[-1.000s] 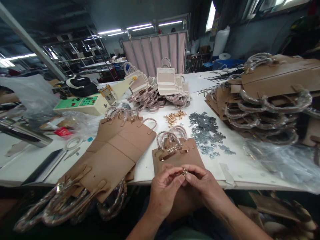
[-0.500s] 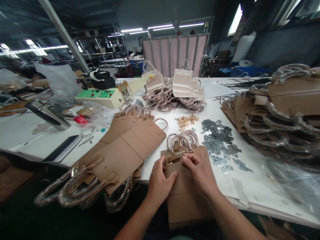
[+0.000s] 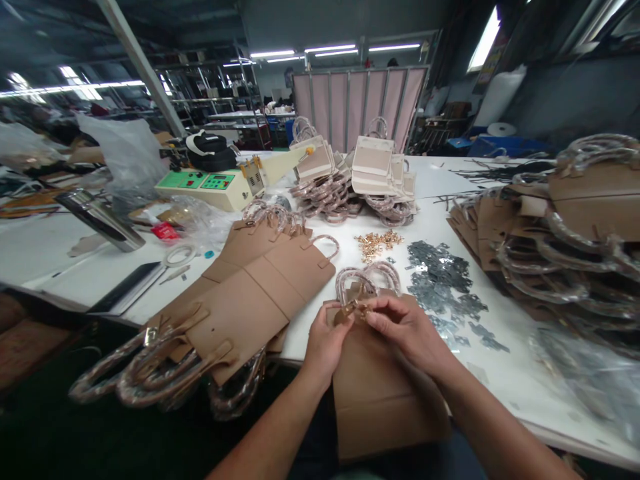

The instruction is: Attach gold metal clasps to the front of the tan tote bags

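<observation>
A tan bag piece [image 3: 375, 393] with plastic-wrapped handles [image 3: 367, 280] lies over the near edge of the white table [image 3: 500, 373]. My left hand [image 3: 325, 340] pinches the strap at its top. My right hand [image 3: 405, 327] pinches a small gold clasp [image 3: 357, 309] against that strap. Both hands meet just below the handles. Beyond them lie a small heap of gold clasps [image 3: 377, 243] and a spread of grey metal plates [image 3: 443, 277].
A row of tan bag pieces [image 3: 225, 313] stretches to the left and hangs off the edge. A tall stack of them [image 3: 565, 227] stands at the right. Cream bags [image 3: 373, 163], a green-panelled machine [image 3: 215, 187] and a steel flask [image 3: 100, 220] sit farther back.
My hands moved from near my body, where they held the gold clasp, up onto the top strap of the bag piece. The view has swung slightly left.
</observation>
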{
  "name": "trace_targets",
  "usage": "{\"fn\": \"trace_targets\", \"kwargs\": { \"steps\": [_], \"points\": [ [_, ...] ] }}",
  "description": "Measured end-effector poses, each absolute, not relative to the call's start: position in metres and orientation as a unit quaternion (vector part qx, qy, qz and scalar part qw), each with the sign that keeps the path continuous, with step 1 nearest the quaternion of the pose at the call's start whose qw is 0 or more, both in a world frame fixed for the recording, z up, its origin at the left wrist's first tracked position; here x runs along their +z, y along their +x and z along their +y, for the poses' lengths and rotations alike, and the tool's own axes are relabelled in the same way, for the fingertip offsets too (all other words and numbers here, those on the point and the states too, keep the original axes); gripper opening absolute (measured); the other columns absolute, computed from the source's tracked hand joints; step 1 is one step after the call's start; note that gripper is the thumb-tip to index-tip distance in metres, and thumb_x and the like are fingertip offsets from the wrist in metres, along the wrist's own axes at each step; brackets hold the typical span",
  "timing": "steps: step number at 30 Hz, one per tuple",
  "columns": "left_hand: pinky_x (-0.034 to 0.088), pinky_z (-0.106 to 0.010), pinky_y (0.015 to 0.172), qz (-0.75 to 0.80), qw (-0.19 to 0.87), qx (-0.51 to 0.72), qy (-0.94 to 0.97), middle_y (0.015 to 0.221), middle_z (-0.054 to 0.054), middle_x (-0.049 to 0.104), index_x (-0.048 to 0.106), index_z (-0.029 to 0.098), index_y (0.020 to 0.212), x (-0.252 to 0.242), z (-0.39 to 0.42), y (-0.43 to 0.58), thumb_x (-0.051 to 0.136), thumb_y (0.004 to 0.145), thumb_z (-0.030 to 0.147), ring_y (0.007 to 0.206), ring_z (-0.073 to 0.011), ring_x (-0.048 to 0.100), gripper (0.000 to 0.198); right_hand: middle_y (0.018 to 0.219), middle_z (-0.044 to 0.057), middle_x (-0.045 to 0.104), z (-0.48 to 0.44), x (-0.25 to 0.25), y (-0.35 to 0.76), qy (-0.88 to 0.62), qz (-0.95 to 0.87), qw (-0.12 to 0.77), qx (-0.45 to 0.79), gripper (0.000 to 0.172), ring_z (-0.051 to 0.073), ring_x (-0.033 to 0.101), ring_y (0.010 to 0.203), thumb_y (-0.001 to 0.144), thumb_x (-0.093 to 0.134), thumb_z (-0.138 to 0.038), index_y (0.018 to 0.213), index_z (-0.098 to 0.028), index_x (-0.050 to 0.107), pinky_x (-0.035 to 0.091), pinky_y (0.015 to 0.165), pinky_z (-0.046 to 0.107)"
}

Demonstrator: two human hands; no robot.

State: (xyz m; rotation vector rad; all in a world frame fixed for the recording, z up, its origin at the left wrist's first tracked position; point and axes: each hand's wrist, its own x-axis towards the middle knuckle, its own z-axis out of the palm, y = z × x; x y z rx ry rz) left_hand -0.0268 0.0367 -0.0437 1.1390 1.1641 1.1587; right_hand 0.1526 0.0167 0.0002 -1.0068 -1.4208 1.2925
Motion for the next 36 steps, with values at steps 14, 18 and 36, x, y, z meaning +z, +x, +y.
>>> {"fn": "trace_targets", "kwargs": {
  "steps": [14,18,36],
  "points": [
    [0.057,-0.051,0.097,0.273,0.868,0.384,0.158,0.102,-0.014,0.079,0.071,0.017,0.123,-0.031,0.036,-0.008,0.072,0.089,0.049,0.100,-0.0346,0.075,0.047,0.110,0.004,0.071,0.026,-0.007,0.215,-0.528,-0.757,0.325,0.207,0.022,0.021,0.068,0.100,0.101,0.060,-0.030,0.116,-0.027,0.076,0.052,0.089,0.033],
    [0.054,-0.053,0.102,0.229,0.895,0.362,0.127,0.106,-0.016,0.079,0.068,0.014,0.129,-0.044,0.041,-0.007,0.064,0.093,0.051,0.108,-0.0366,0.073,0.052,0.113,0.005,0.071,0.024,-0.005,0.221,-0.530,-0.769,0.297,0.201,0.023,0.021,0.069,0.103,0.101,0.059,-0.027,0.118,-0.027,0.076,0.053,0.091,0.034],
    [0.052,-0.051,0.106,0.199,0.905,0.355,0.122,0.112,-0.016,0.078,0.067,0.014,0.130,-0.065,0.046,-0.004,0.060,0.096,0.053,0.114,-0.0361,0.072,0.053,0.108,0.006,0.071,0.038,-0.017,0.217,-0.537,-0.806,0.212,0.130,0.024,0.023,0.069,0.097,0.103,0.058,-0.027,0.119,-0.026,0.074,0.053,0.081,0.032]
  ]
}}
